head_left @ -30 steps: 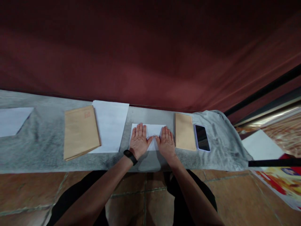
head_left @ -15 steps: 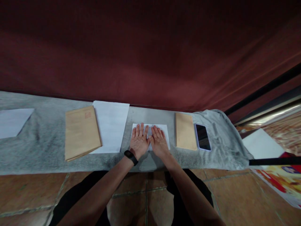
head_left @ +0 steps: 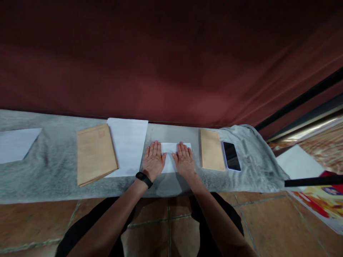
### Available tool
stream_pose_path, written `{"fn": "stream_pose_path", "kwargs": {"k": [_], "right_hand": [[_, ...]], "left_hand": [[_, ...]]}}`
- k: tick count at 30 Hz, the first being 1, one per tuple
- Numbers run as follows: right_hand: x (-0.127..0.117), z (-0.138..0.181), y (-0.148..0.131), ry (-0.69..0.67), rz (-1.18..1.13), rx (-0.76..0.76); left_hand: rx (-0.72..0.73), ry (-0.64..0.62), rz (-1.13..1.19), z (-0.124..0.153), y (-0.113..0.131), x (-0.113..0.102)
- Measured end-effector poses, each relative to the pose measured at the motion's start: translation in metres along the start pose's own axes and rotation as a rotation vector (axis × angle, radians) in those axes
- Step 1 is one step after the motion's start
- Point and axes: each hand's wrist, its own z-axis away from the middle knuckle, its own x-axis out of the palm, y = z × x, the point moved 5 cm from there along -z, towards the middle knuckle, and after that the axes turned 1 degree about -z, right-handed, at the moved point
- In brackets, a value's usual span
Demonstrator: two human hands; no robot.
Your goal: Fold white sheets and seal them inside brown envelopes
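Observation:
A folded white sheet of paper (head_left: 169,164) lies on the grey cloth in front of me. My left hand (head_left: 153,160) rests flat on its left end, fingers stretched out, a black band on the wrist. Over its right end lies my right hand (head_left: 184,160), palm down with the fingers extended. A strip of the paper shows between the hands. To the left is a stack of white paper (head_left: 128,142), partly covered by large brown envelopes (head_left: 96,153). Small brown envelopes (head_left: 213,149) lie to the right of my right hand.
A phone (head_left: 232,156) lies beyond the small envelopes. Another white sheet (head_left: 18,144) is at the far left of the cloth-covered surface (head_left: 59,142). A dark red curtain (head_left: 160,71) hangs behind. A black bar (head_left: 313,181) and a colourful printed box (head_left: 321,203) are at right.
My hands have slid apart along the folded paper, the left one leftward and the right one slightly rightward. More of the paper's middle shows between them.

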Motion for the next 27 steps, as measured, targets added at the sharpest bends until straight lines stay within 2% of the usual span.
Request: {"fn": "stream_pose_path", "kwargs": {"k": [7, 12, 15, 18, 21, 27], "right_hand": [[-0.007, 0.013, 0.02, 0.067, 0.046, 0.009], [-0.015, 0.019, 0.025, 0.055, 0.043, 0.04], [-0.02, 0.024, 0.011, -0.013, -0.025, -0.027], [-0.023, 0.034, -0.014, -0.113, -0.123, -0.166], [-0.025, 0.045, -0.034, -0.189, -0.196, -0.299], [-0.025, 0.05, -0.035, -0.23, -0.241, -0.37]], "left_hand": [[-0.039, 0.057, 0.055, 0.004, -0.007, -0.003], [-0.014, 0.054, 0.065, 0.0, -0.011, -0.009], [-0.007, 0.026, 0.07, -0.011, -0.017, -0.014], [-0.02, -0.001, 0.046, -0.024, -0.021, -0.019], [0.032, -0.026, 0.009, -0.033, -0.018, -0.02], [0.077, -0.016, 0.009, -0.037, -0.013, -0.024]]}}
